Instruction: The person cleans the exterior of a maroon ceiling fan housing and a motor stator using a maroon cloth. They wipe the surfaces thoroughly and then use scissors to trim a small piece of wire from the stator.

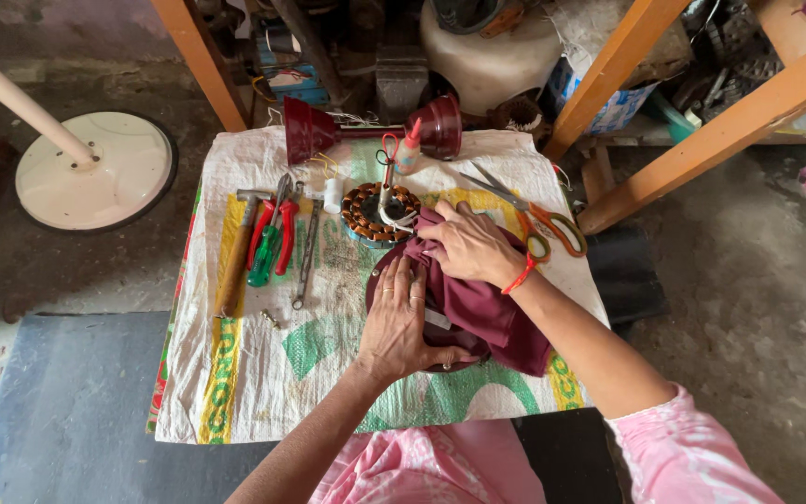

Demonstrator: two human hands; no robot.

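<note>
Low table covered by a white woven sack (263, 383), bearing a wooden-handled hammer (235, 257), red-handled pliers (282, 233), a copper-wound stator (375, 213), orange-handled scissors (538, 219) lying far right.

Floor (748, 308) was rough grey concrete, dusty and stained, with daylight falling evenly and no hard shadows. A dark grey mat (67, 411) lay at lower left. A white woven sack (263, 373) with green and yellow print covered the low work surface in the middle. Orange-painted wooden frame legs (692, 149) ran diagonally at upper right, another orange leg (200, 56) at upper left. Under the frame sat clutter: a white plastic tank (487, 65), boxes, wires, metal parts. A cream round fan base (95, 173) with its pole stood on the floor at left. A dark slab (627, 275) lay right of the sack.
</note>
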